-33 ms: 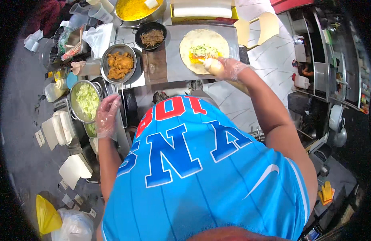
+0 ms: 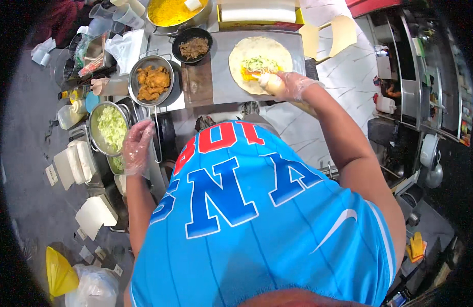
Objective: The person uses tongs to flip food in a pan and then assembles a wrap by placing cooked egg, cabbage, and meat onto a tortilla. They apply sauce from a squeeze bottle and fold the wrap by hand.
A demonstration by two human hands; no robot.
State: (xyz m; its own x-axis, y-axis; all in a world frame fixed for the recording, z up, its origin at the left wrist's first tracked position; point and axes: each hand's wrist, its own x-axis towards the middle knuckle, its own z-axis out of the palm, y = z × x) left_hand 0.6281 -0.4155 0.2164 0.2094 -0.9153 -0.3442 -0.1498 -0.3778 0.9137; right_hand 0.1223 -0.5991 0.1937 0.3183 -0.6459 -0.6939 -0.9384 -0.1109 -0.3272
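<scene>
A round flatbread [image 2: 241,56] lies flat on a grey sheet [image 2: 220,77] on the counter. On its middle sits a filling [image 2: 260,63] of shredded pale green vegetable and yellow-orange food. My right hand [image 2: 291,86], in a clear plastic glove, is closed round a squeeze bottle [image 2: 271,83] of pale sauce. The bottle is tilted over the filling's near edge, its nozzle pointing left. My left hand [image 2: 138,146], gloved too, holds nothing and hangs with its fingers loosely stretched beside a bowl of shredded lettuce [image 2: 111,128].
Left of the flatbread are a strainer of fried chicken pieces [image 2: 153,82] and a black bowl of shredded meat [image 2: 194,48]. Behind them stands a pot of yellow rice [image 2: 170,14]. A yellow box [image 2: 259,24] with a white roll borders the sheet's far side. Bottles [image 2: 70,116] crowd the left.
My right hand and the squeeze bottle have shifted very slightly to the right. The left hand has hardly moved.
</scene>
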